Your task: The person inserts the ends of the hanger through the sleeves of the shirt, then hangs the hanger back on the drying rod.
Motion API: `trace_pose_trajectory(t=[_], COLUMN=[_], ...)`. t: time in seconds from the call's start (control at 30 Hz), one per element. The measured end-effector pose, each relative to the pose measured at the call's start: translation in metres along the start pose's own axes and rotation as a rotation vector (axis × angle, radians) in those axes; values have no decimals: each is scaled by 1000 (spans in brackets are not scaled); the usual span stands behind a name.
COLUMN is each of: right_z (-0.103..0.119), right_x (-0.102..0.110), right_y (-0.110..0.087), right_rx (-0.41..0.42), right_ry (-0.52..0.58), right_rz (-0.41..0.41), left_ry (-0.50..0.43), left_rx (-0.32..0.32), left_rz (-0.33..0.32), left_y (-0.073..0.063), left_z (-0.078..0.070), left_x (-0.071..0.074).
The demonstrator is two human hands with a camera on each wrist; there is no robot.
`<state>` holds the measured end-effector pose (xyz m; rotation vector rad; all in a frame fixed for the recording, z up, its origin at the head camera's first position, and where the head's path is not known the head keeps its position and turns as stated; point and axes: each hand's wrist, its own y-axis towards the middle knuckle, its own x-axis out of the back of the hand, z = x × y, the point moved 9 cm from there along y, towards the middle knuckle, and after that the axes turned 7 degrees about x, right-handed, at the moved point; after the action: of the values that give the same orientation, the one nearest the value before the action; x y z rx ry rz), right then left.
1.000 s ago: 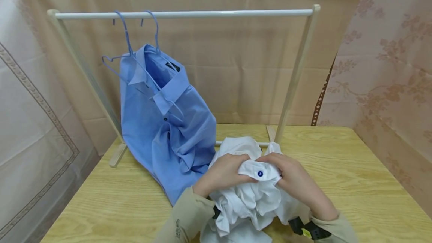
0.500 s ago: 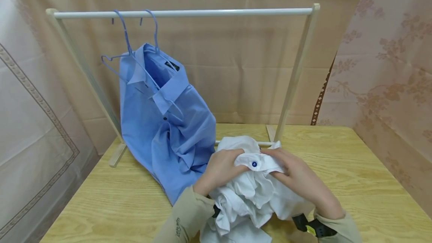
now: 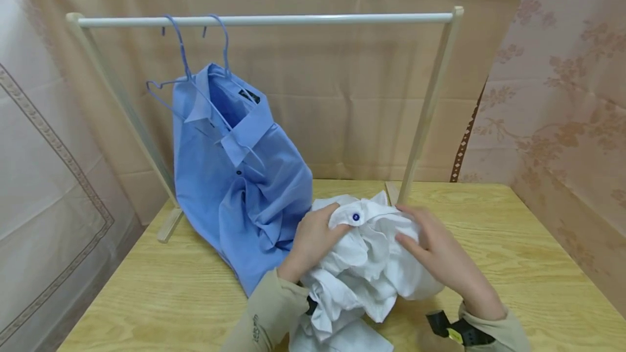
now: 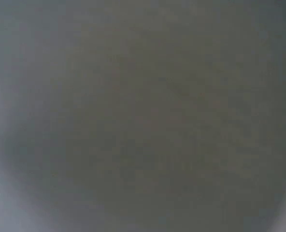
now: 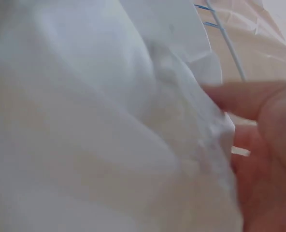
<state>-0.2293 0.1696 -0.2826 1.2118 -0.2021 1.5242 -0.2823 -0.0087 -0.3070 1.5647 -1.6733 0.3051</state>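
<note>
A crumpled white shirt (image 3: 374,262) with a dark blue button (image 3: 356,217) is bunched up at the front of the table. My left hand (image 3: 313,238) pinches the band of cloth beside that button between thumb and fingers. At the shirt's right side my right hand (image 3: 440,249) touches the cloth with its thumb and fingers spread apart. White folds fill most of the right wrist view, with the thumb at their edge. Some fingers of both hands are hidden behind the fabric. The left wrist view is only a dark blur.
A blue shirt (image 3: 244,194) hangs askew at the left, with two blue hangers (image 3: 183,53) at its collar. They hook onto the white rail (image 3: 313,19) of a rack standing on the wooden table (image 3: 489,243). Beige cloth (image 3: 362,102) hangs behind.
The left hand has moved up and left with the buttoned band. My right hand has shifted right, and its thumb and fingers have spread from their earlier hold on the cloth.
</note>
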Motion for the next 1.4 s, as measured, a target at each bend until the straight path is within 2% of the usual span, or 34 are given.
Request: trace_pose_trajectory(t=[0.13, 0.23, 0.3, 0.43, 0.6, 0.83, 1.03, 1.23, 1.4], right_z=[2, 1, -3, -15, -22, -23, -14, -2, -4], right_x=[13, 17, 16, 8, -3, -14, -49, -80, -89], right_y=[1, 1, 1, -2, -7, -9, -4, 0, 2], right_rx=[10, -17, -58, -156, -180, -202, -191, -80, -72], right_ry=[3, 4, 16, 48, 88, 177, 287, 311, 212], right_rz=[-130, -150, -120, 4, 113, 114, 191, 233, 177], left_ry=[-42, -64, -90, -157, -232, -292, -297, -289, -295], left_rx=[51, 86, 102, 125, 160, 187, 192, 175, 170], left_rz=[-75, -117, -141, -193, -225, -262, -273, -255, -238], left_y=[1, 2, 2, 4, 4, 0, 0, -1, 0], left_z=[6, 10, 13, 17, 23, 26, 24, 20, 18], left_x=[9, 13, 15, 20, 24, 27, 30, 27, 25])
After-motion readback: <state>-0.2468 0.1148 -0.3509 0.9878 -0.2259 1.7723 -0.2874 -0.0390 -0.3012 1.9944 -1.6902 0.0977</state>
